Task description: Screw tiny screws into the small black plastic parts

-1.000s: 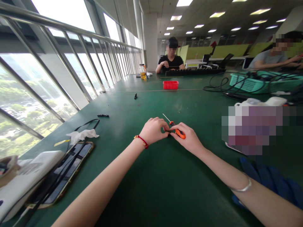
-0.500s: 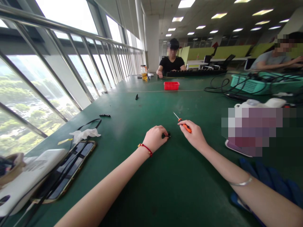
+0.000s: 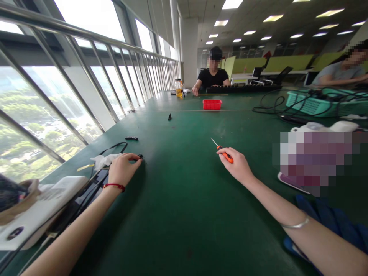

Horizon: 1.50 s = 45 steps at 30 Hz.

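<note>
My right hand (image 3: 236, 166) is closed around a small orange-handled screwdriver (image 3: 224, 153), whose thin shaft points up and away to the left. My left hand (image 3: 123, 168) is out at the left of the green table (image 3: 186, 199), fingers pinched on a small black part (image 3: 140, 156) that pokes out past the fingertips. That hand lies beside a crumpled white tissue (image 3: 103, 160) and a black cord (image 3: 115, 147). A red string bracelet is on my left wrist, a silver bangle on my right.
A phone and white box (image 3: 43, 209) lie at the near left. Small black parts (image 3: 131, 138) dot the table. A red tray (image 3: 212, 104) sits far off. Blue gloves (image 3: 330, 222) and a teal basket (image 3: 316, 103) are right. Two other people sit at the far end.
My left hand has carried the small black part from the table's middle out to the left, next to the tissue. My right hand with the screwdriver has drifted slightly right.
</note>
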### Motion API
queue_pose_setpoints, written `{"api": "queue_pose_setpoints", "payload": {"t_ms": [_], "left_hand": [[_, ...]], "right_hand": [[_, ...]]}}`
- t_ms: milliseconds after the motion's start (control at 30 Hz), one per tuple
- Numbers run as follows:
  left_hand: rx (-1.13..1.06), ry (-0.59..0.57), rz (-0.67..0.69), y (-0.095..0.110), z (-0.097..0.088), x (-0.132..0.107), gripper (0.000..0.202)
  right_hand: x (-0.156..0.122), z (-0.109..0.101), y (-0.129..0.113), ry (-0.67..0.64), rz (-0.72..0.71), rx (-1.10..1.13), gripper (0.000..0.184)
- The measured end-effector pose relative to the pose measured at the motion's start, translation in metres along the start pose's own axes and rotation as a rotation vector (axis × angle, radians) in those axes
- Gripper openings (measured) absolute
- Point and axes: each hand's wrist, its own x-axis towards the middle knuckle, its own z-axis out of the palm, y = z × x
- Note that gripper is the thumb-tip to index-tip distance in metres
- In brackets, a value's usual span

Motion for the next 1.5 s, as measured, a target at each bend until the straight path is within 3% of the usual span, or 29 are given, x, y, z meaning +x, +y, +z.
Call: {"api": "queue_pose_setpoints", "payload": {"t_ms": [100, 333, 800, 1200, 1333, 1500], "left_hand": [[0.02, -0.05, -0.023, -0.001, -0.004, -0.002, 0.027], [-0.05, -0.026, -0.16, -0.008, -0.019, 0.005, 0.035], [-0.059, -0.065, -0.064, -0.012, -0.006, 0.007, 0.031], [-0.205, -0.095, -0.115, -0.015, 0.001, 0.009, 0.029], [-0.234, -0.09, -0.046, -0.005, 0.009, 0.007, 0.029], [-0.394, -0.161, 0.082, 0.03, 0.025, 0.005, 0.029]], "right_hand": [[0.0, 0.0, 0.001, -0.004, 0.001, 0.001, 0.017], [0.001, 0.0, 0.0, -0.019, 0.013, -0.007, 0.018], [0.001, 0.0, 0.0, -0.03, 0.016, -0.021, 0.018], [0.001, 0.0, 0.0, -0.038, 0.004, -0.034, 0.019], [0.0, 0.0, -0.003, -0.016, -0.01, -0.027, 0.019], [-0.002, -0.003, -0.015, 0.059, -0.059, -0.023, 0.021]]}}
